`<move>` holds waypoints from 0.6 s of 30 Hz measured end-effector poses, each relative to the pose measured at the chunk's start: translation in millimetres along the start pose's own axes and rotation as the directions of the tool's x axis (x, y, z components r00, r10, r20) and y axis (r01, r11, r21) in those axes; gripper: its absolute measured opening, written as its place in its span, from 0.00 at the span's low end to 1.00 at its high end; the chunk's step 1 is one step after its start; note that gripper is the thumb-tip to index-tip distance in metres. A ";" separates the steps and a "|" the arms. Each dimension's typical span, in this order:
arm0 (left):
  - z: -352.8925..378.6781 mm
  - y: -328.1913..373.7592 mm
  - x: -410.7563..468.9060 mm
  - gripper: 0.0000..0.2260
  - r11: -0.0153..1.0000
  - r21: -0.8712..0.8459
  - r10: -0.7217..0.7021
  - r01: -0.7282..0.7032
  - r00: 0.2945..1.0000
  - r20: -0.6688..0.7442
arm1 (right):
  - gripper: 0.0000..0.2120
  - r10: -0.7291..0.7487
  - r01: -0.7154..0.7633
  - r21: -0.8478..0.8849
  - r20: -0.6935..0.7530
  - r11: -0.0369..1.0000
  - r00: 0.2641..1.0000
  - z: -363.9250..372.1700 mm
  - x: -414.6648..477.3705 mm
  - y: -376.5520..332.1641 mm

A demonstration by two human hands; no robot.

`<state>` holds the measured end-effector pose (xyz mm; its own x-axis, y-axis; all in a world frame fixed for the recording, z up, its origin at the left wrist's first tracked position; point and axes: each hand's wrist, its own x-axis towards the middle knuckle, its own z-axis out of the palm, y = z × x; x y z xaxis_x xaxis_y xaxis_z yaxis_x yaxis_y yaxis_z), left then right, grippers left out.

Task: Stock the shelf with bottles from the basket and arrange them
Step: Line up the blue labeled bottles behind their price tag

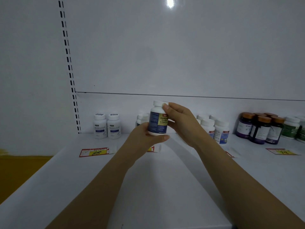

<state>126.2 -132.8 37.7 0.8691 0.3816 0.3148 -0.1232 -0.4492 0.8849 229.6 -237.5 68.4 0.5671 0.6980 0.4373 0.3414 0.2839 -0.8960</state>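
Fingers of the right hand curl round the smooth cap and shoulder of a round white plastic bottle with a dark blue and yellow label, while the left hand cups its base, thumb beneath. The bottle is held upright above the flat white metal shelf. Far left stand two white-capped cylindrical bottles; far right, dark glossy bottles with brown lids.
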 end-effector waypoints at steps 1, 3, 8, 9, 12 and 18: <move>-0.4 -0.8 0.1 0.13 1.000 -0.009 -0.012 0.012 1.000 -0.014 | 0.09 -0.004 0.004 -0.004 0.007 1.000 1.000 0.5 -0.1 0.6; -0.9 -2.2 1.3 0.14 1.000 -0.009 -0.025 0.024 0.999 -0.035 | 0.09 -0.004 0.004 -0.003 0.007 1.000 1.000 1.3 -0.3 1.3; 0.0 -1.5 2.7 0.15 0.999 0.003 -0.043 0.043 0.999 -0.014 | 0.09 0.003 -0.003 0.005 0.007 1.000 1.000 2.6 -0.6 0.4; 0.0 -1.7 2.6 0.15 0.999 0.007 -0.047 0.047 0.999 -0.010 | 0.09 0.004 -0.004 0.001 0.008 1.000 1.000 2.9 -0.5 0.5; 0.4 -2.6 3.4 0.14 0.998 -0.016 -0.054 0.054 0.998 0.011 | 0.08 0.008 -0.008 -0.005 0.008 1.000 1.000 3.1 -0.3 0.7; 1.6 -3.2 5.1 0.14 1.000 0.002 -0.020 0.020 1.000 0.010 | 0.14 0.009 -0.016 -0.080 -0.081 0.997 0.997 1.7 1.1 2.8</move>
<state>131.8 -130.7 35.9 0.8763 0.3819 0.2938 -0.1055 -0.4429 0.8903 229.9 -234.9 66.3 0.6293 0.6449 0.4336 0.3912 0.2192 -0.8938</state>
